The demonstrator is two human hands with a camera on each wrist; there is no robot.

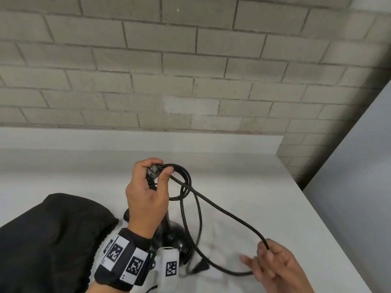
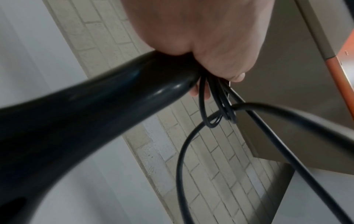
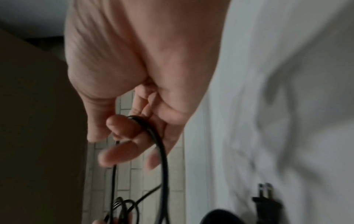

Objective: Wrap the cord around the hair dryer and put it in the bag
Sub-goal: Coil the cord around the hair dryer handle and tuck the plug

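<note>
The black hair dryer (image 1: 172,234) stands upright on the white table, its body partly hidden behind my left wrist. My left hand (image 1: 160,169) grips the top of its handle (image 2: 95,115) together with a few small loops of black cord (image 1: 186,180). From there the cord runs down and to the right to my right hand (image 1: 267,249), which pinches it between thumb and fingers (image 3: 122,128). A slack length hangs down and curves along the table to the plug (image 1: 201,267), which lies flat near the dryer. The black bag (image 1: 53,240) lies at the left.
The white table (image 1: 243,176) ends at a brick wall (image 1: 190,81) behind and at its right edge (image 1: 330,218). A wrist strap with square markers and a white camera mount (image 1: 169,265) sits on my left forearm.
</note>
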